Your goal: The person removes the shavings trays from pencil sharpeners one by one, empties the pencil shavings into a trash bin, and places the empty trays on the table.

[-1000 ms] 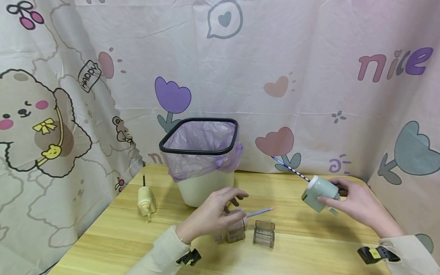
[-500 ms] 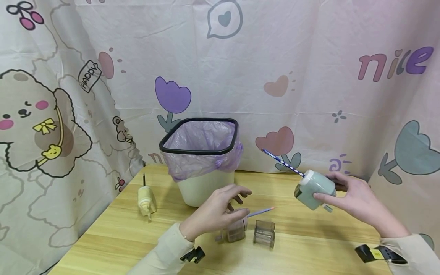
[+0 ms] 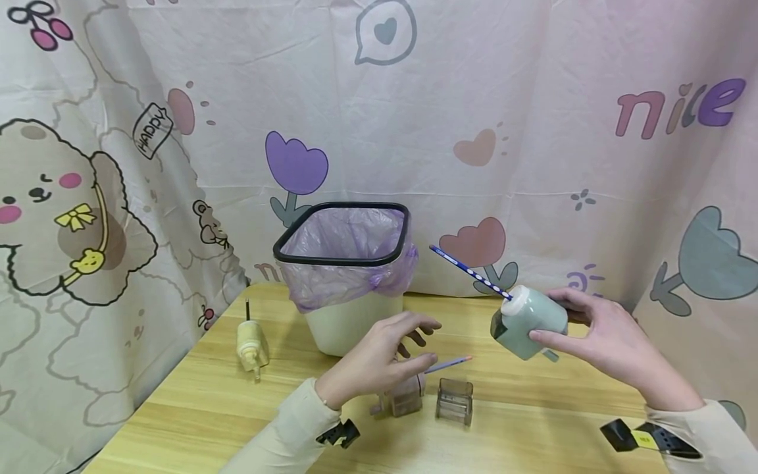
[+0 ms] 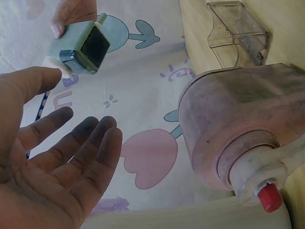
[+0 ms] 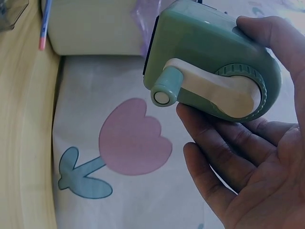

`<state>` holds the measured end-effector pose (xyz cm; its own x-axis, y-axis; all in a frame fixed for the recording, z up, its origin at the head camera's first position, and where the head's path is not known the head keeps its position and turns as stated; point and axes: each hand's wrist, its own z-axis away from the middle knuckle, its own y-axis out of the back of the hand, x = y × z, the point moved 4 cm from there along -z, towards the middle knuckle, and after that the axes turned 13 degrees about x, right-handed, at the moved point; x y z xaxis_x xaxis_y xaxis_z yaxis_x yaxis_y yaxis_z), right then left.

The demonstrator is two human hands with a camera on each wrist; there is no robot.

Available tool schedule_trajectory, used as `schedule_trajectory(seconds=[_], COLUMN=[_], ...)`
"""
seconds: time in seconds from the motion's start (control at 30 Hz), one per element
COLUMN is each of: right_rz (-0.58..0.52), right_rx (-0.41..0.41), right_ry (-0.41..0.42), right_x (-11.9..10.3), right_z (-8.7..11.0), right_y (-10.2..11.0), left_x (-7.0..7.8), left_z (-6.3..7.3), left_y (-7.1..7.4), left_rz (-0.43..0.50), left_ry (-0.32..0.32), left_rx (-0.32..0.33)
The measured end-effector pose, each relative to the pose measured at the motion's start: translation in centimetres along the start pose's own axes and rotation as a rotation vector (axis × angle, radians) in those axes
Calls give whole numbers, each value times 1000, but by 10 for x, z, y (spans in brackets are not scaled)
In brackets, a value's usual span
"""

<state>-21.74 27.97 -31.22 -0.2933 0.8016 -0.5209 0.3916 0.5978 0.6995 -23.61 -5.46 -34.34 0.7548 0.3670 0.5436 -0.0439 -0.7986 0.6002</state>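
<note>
My right hand (image 3: 604, 342) grips a green crank pencil sharpener (image 3: 530, 326) above the table's right side. From its front a blue dotted pencil (image 3: 470, 273) points up and left. The right wrist view shows its pale crank handle (image 5: 205, 88). My left hand (image 3: 379, 362), fingers spread and holding nothing, hovers over a pinkish pencil sharpener (image 3: 407, 400), partly hiding it. A blue pencil (image 3: 449, 365) with a reddish end sticks out of that sharpener. Beside it stands a clear brownish shavings drawer (image 3: 454, 400).
A white bin (image 3: 358, 322) with a black rim and purple bag stands at the back of the wooden table (image 3: 195, 401). A yellow pencil sharpener (image 3: 252, 345) with a dark pencil stands at left. Printed cloth (image 3: 367, 131) hangs behind.
The right hand has carried the green pencil sharpener and its pencil left and slightly up, toward the left hand. The left hand has shifted slightly right.
</note>
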Motion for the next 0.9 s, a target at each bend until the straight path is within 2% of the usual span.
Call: schedule_trajectory(seconds=[0.2, 0.43, 0.7, 0.9], right_rz=[2, -46, -93, -122], right_rx=[-5, 29, 36, 27], right_ry=[17, 32, 93, 125], right_x=[-11, -21, -38, -47], right_z=[2, 4, 6, 9], right_y=[2, 2, 0, -5], left_x=[2, 2, 6, 7], left_z=[-2, -4, -7, -8], left_y=[1, 0, -1, -2], left_rz=[-10, 7, 21, 8], left_ry=[-10, 10, 3, 41], left_rx=[6, -8, 0, 2])
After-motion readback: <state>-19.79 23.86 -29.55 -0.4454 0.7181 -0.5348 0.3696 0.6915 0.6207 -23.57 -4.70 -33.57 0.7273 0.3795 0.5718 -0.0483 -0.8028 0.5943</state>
